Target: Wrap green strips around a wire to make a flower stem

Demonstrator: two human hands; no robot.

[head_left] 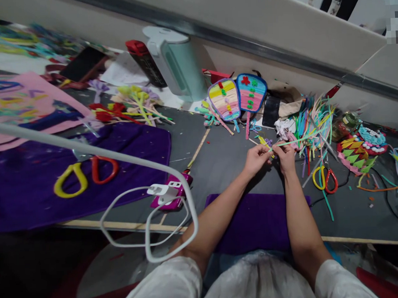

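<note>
Both hands meet over the grey table, fingers pinched together. My left hand (259, 158) and my right hand (285, 156) grip a light green pipe cleaner (296, 141) between their fingertips; its long end runs out to the right. Just beyond the fingers lie some small yellow and purple pieces (265, 141). Two fan-shaped crafts, one striped yellow and pink (225, 101) and one blue and pink (252, 94), lean at the back. A bundle of coloured pipe cleaners (313, 122) lies right of my hands.
Yellow-and-red-handled scissors (325, 179) lie to the right; another pair (86, 176) rests on a purple cloth (32, 191) at left. A white cable (120, 157) loops across the foreground near a purple power strip (173, 193). A pale green jug (182, 66) stands behind.
</note>
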